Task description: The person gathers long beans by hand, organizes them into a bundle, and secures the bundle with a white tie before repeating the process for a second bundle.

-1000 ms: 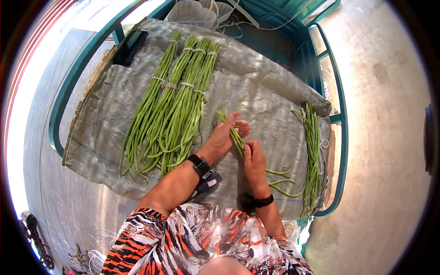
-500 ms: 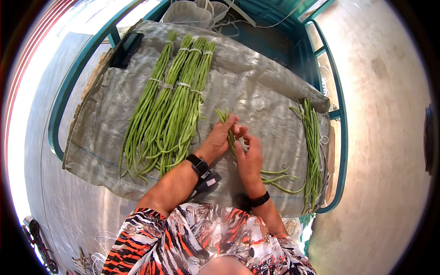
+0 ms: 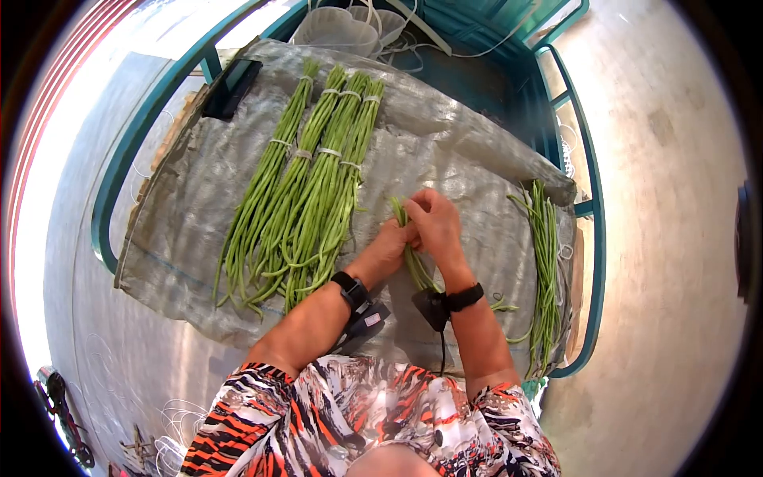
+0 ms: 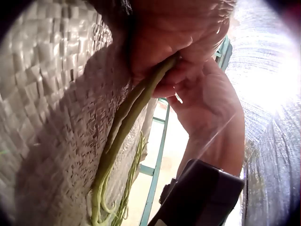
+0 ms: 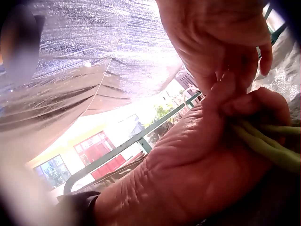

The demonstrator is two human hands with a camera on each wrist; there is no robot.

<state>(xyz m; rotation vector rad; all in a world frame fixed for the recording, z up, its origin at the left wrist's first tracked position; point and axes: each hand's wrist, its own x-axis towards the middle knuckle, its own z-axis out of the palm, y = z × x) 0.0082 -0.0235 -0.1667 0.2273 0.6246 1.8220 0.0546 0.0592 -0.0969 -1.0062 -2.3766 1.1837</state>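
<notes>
My left hand [image 3: 391, 245] grips a small bunch of green long beans [image 3: 421, 270], whose tails hang toward me in the head view. My right hand [image 3: 439, 230] is right against it at the upper end of the bunch, thumb and forefinger bent together on the bean tips. From the left wrist, the bean stems [image 4: 134, 110] run down from the left palm, with the right hand [image 4: 209, 101] beyond. In the right wrist view the left hand [image 5: 188, 165] encloses the beans [image 5: 265, 146], and both hands' fingers overlap.
Several tied bundles of long beans [image 3: 298, 207] lie left on the grey woven sheet [image 3: 469, 159]. A loose pile of beans [image 3: 544, 278] lies at the right edge. Green metal rails [image 3: 600, 262] flank the sheet. A dark flat object [image 3: 232, 89] and clear plastic tubs [image 3: 338, 32] are farther back.
My right hand has risen from lower on the bunch to its upper end, its wrist turning over. The left hand keeps its grip and has shifted slightly.
</notes>
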